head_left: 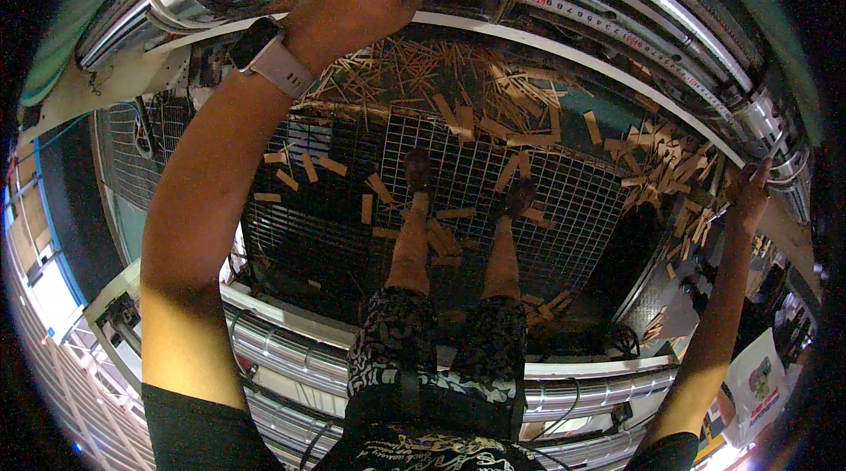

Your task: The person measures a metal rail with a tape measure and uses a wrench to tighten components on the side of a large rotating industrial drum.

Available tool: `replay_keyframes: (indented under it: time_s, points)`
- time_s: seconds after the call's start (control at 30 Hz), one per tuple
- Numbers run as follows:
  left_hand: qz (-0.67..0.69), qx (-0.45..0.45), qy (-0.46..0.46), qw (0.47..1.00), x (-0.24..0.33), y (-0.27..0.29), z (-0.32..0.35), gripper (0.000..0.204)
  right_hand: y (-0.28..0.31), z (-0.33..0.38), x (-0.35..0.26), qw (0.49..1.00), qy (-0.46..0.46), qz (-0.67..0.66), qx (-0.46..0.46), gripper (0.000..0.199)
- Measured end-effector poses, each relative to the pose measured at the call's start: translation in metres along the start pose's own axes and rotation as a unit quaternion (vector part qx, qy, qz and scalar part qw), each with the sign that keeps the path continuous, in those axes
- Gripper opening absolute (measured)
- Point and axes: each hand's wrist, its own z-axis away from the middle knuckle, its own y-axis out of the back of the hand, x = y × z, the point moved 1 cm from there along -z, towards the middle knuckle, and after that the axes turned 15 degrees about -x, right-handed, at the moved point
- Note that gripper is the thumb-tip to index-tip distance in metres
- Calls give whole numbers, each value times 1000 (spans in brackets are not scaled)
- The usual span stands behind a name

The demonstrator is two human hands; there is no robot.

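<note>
My left hand (366, 0), with a watch (269, 57) on its wrist, reaches up to the machine's far metal bars. Its fingers are curled, and their tips are lost in the dark at the top edge, so what they grip is hidden. A measuring scale (573, 8) with printed marks runs along the bars from beside this hand toward the right. At the far right, my right hand (749, 198) is closed near the end of a shiny shaft (762, 123). A small metallic glint shows beside it; I cannot make out the thing held.
Below me lies a metal grid floor (564, 207), with my feet on it. Cardboard strips (454, 123) are scattered there and heaped along the far side and right. Chrome rollers (291, 352) cross close to my body. A white printed bag (758, 387) is at the lower right.
</note>
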Motion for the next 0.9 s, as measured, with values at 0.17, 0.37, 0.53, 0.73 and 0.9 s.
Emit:
replay_keyframes:
  time_s: [0.17,0.37,0.53,0.73,0.9]
  points:
    - [-3,40,-33,999,3,2,0,30,-4,3,-15,996,-2,-83,-12,42]
    - [-15,35,-35,999,-2,-1,4,31,-29,29,-118,937,-170,-304,8,43]
    - [-23,52,-44,997,2,1,-1,31,-17,22,-72,991,-78,-110,23,43]
    - [-4,46,-42,998,-4,-4,1,29,-19,19,-70,982,-78,-173,-12,42]
    - [-60,-2,-15,998,-11,-3,3,28,-9,9,-39,997,-49,-56,-4,40]
